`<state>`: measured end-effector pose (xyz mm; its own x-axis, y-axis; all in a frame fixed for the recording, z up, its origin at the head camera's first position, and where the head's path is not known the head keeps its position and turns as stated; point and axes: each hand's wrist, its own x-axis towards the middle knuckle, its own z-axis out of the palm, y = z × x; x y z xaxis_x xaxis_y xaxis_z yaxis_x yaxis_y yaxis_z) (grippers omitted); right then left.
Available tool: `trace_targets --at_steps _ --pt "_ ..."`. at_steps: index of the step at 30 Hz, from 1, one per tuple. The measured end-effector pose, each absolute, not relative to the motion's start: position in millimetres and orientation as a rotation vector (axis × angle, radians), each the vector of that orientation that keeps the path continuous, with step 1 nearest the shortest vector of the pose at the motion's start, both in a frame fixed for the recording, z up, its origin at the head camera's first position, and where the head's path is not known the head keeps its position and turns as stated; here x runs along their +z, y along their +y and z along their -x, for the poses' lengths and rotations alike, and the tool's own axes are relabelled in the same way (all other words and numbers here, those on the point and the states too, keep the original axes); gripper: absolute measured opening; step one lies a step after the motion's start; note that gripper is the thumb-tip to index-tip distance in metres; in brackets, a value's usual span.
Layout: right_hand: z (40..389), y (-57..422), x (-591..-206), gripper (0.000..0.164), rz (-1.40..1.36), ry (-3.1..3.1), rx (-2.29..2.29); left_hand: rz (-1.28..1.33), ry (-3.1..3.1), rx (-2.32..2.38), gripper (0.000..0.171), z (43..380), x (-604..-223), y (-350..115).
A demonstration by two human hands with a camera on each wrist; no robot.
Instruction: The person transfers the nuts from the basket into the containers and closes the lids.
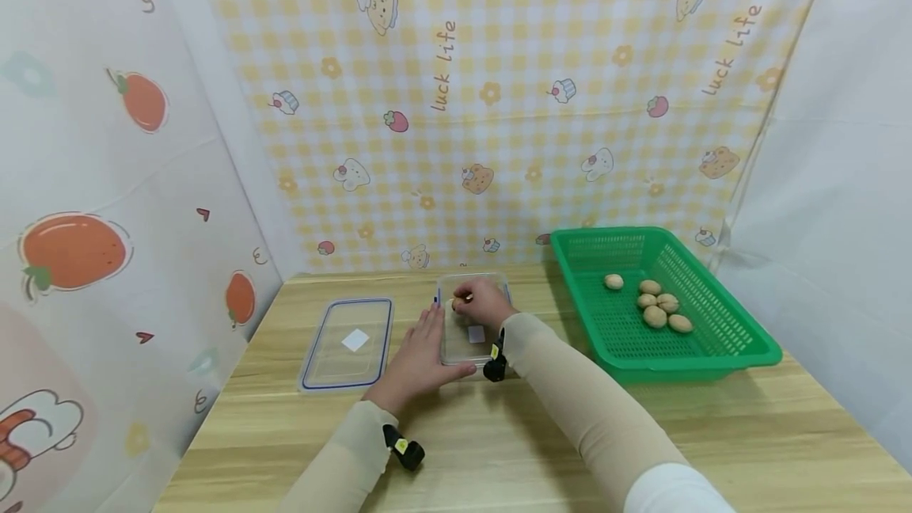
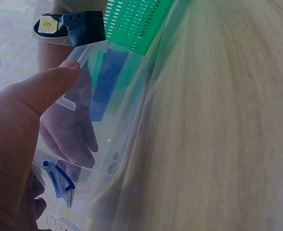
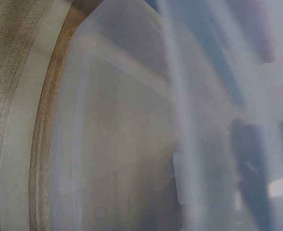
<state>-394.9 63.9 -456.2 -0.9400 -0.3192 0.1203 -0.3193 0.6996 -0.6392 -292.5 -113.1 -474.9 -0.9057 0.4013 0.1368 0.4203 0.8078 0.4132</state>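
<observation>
A clear plastic container (image 1: 457,348) with blue side clips stands near the back middle of the table, a white square on its bottom. My left hand (image 1: 416,362) rests against its left side and front corner, fingers straight and thumb stretched along the front. Reaching inside, my right hand (image 1: 486,305) pinches a walnut (image 1: 457,304), mostly hidden by the fingers. Through the container's clear wall (image 2: 115,139), the left wrist view shows the right hand's fingers (image 2: 67,139) pointing down. In the right wrist view the container wall (image 3: 127,134) fills most of the picture.
A green slotted basket (image 1: 606,351) at the right holds several walnuts (image 1: 655,317). Left of the container, a clear lid (image 1: 342,362) with a blue seal and a white square lies flat on the wooden table (image 1: 499,450). A patterned cloth (image 1: 492,141) hangs behind.
</observation>
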Motion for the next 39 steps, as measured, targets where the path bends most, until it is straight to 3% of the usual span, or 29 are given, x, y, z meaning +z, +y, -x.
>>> trace_targets --at_steps 11,20,31,39 --pt "397 62 -456 0.049 -0.387 -2.897 1.291 0.663 -2.961 -0.668 0.118 293 -474 -112" --pt "390 72 -432 0.051 -0.433 -2.859 1.302 0.657 -2.958 -0.68 0.119 292 -472 -112" --pt "401 121 -382 0.054 -0.517 -2.721 1.389 0.658 -2.956 -0.657 0.123 290 -473 -114" --pt "411 180 -377 0.054 -0.419 -2.677 1.313 0.661 -2.971 -0.669 0.122 286 -472 -112"
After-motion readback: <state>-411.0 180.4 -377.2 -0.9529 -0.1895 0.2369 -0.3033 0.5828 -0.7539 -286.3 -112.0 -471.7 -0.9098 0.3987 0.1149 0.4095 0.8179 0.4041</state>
